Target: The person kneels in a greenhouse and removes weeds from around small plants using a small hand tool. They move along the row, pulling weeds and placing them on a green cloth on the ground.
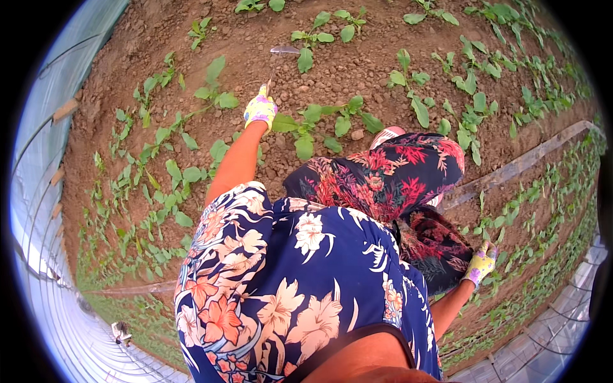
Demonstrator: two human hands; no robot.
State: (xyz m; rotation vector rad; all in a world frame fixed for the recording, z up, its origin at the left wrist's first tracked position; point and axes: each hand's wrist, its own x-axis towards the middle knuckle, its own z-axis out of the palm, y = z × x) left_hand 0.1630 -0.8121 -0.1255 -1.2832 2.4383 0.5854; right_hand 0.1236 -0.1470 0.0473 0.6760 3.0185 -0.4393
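Note:
My left hand (260,110), in a yellow patterned glove, reaches forward over the soil, closed round the handle of a small hand hoe (284,50). The hoe's thin metal blade lies on or just above the brown soil, beside a leafy seedling (305,59). Another seedling (305,131) grows just right of my left wrist. My right hand (482,263), in a matching glove, is low at my right side, near green plants. Its fingers look curled, and whatever they may hold is too small to make out.
Rows of young leafy plants (172,191) spread to the left and more plants (472,83) to the right. A pale flat strip (523,163) crosses the soil at right. Plastic sheeting (83,54) on curved hoops lines the left edge. Far behind is a small blurred figure (120,332).

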